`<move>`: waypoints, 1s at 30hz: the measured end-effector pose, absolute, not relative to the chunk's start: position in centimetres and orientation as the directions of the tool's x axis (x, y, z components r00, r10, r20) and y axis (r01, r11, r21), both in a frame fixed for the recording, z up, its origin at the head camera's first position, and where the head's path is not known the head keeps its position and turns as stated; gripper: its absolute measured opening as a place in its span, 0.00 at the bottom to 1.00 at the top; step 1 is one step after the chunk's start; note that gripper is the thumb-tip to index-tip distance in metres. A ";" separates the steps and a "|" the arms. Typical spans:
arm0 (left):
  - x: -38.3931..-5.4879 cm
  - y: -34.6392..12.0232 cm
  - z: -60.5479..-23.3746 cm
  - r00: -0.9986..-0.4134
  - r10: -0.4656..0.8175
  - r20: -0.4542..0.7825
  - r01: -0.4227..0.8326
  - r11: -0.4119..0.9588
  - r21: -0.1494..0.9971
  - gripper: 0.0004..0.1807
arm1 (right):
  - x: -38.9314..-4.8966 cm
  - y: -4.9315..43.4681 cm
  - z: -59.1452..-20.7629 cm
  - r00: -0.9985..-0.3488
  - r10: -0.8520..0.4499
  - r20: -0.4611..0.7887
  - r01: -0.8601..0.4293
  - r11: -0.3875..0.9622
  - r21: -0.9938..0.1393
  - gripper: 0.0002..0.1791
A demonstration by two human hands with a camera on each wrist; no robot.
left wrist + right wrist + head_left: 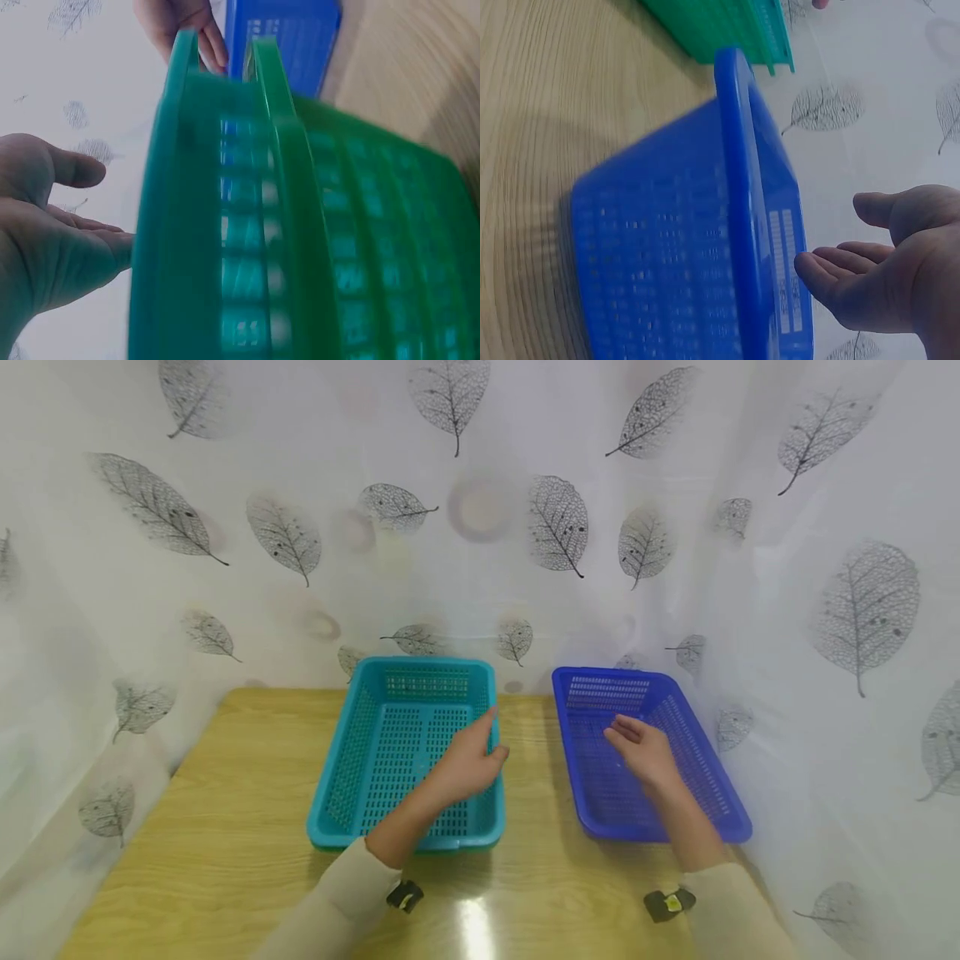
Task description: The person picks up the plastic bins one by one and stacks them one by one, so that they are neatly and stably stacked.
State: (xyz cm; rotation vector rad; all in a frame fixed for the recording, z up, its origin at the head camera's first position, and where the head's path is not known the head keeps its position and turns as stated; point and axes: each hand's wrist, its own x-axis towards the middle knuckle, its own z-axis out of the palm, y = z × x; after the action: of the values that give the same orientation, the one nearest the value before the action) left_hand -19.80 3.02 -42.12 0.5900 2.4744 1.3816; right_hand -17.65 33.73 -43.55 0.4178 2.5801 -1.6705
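Observation:
In the head view my left hand (468, 762) is held over the right part of a teal plastic basket (327, 785), its fingers extended and nothing in its grasp. A green basket (304, 247) is nested beneath the teal one, their two rims showing one below the other in the left wrist view. My right hand (645, 752) hovers above a blue plastic basket (567, 747) with slotted walls. Its fingers are loosely bent and hold nothing, the thumb standing apart from them in the right wrist view. The insides of the teal and blue baskets show only their slotted floors.
Both baskets stand on a light wooden table (225, 793), with a strip of bare wood between them. A white curtain (480, 577) printed with grey leaves hangs behind the table and along its sides. Dark bands (405, 896) sit at both sleeves.

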 end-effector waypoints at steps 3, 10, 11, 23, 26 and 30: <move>-19.8 4.6 -42.4 -0.872 0.490 -0.020 0.229 0.444 0.866 0.42 | -17.2 35.6 -43.6 -0.958 0.233 -0.165 0.251 0.412 -0.876 0.36; -20.2 7.2 -43.5 -0.845 0.535 -0.009 0.262 0.429 0.864 0.43 | -16.5 39.8 -44.0 -0.947 0.300 -0.116 0.242 0.428 -0.871 0.38; -20.3 7.4 -43.6 -0.842 0.540 -0.011 0.268 0.434 0.860 0.43 | -16.3 40.4 -44.0 -0.943 0.312 -0.114 0.244 0.419 -0.874 0.39; -20.6 11.0 -43.8 -0.821 0.568 -0.060 0.253 0.456 0.853 0.43 | -15.1 45.5 -43.7 -0.909 0.409 -0.082 0.289 0.475 -0.831 0.40; -20.7 11.7 -44.2 -0.821 0.566 -0.070 0.245 0.460 0.853 0.41 | -15.2 45.9 -43.6 -0.906 0.417 -0.075 0.296 0.496 -0.816 0.39; -20.6 12.6 -44.5 -0.814 0.577 -0.063 0.232 0.423 0.876 0.44 | -15.2 46.9 -43.9 -0.897 0.435 -0.081 0.333 0.542 -0.771 0.39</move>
State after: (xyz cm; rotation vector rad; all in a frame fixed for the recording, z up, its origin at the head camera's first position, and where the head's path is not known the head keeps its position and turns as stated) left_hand -20.62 12.56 -44.50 0.6937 2.3285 1.3490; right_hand -15.16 46.93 -43.94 0.7169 2.8626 -1.3895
